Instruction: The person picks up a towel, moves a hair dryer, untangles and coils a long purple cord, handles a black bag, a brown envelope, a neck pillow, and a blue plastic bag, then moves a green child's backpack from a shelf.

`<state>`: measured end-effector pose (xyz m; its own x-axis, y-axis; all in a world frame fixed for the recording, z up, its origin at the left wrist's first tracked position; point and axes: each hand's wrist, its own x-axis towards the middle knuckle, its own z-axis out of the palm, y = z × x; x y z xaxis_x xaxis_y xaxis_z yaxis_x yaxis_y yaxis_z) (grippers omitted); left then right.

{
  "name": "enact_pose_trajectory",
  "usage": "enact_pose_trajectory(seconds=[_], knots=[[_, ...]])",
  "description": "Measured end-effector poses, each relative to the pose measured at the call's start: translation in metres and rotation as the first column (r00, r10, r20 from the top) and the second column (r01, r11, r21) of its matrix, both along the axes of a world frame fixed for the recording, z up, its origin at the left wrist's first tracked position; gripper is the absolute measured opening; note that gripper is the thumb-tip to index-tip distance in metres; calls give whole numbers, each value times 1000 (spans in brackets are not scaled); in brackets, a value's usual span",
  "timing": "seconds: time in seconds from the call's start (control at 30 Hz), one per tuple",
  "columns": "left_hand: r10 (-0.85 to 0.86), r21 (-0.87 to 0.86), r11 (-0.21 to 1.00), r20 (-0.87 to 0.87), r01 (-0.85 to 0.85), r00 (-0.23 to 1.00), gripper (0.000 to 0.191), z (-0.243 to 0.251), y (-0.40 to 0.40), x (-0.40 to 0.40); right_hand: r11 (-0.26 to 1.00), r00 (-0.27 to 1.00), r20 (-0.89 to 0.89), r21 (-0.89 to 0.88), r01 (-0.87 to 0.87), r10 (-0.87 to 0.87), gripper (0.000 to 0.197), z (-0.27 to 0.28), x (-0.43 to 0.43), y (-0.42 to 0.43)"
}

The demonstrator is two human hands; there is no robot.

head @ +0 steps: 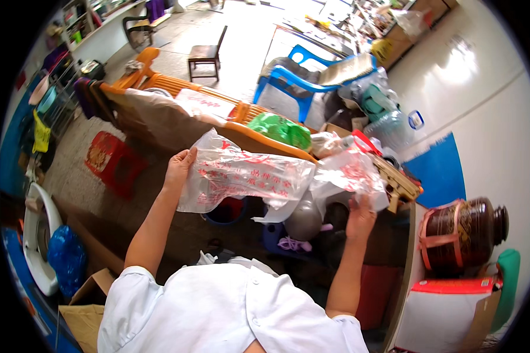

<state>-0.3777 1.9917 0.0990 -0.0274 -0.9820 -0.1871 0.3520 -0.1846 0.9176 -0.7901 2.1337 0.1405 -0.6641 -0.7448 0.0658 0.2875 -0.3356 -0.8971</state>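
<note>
My left hand (179, 167) pinches the upper left edge of a thin translucent plastic bag (251, 176) with red printing. The bag is spread sideways in front of my chest, and its lower edge hangs uneven. My right hand (361, 217) grips the lower part of a crumpled piece of similar plastic film (346, 173), also with red marks. Whether this piece and the bag are joined cannot be made out. Beneath the plastic, a grey rounded object (304, 219) and a pale purple cord (293, 244) show on the dark blue thing (271, 236) below.
Ahead runs a wooden bench (265, 140) bearing a green plastic bag (280, 130). A tan toy gun (395, 181) lies to the right, near a brown glazed jar (461, 234) and a white-and-red box (446, 315). Leftward are a red plastic stool (115, 163) and a blue bag (66, 260).
</note>
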Motion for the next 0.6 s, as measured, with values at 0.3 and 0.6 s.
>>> enact_pose_trajectory(seconds=[0.3,0.6], knots=[[-207,57,942,-678,331,706,48,-8,28,25,972,54,-994,77,-222,91,51,17,183,-71],[-108,57,983,-588,174,802,36,-35,38,57,626,-169,-937,331,-707,305,32,-22,305,-57]])
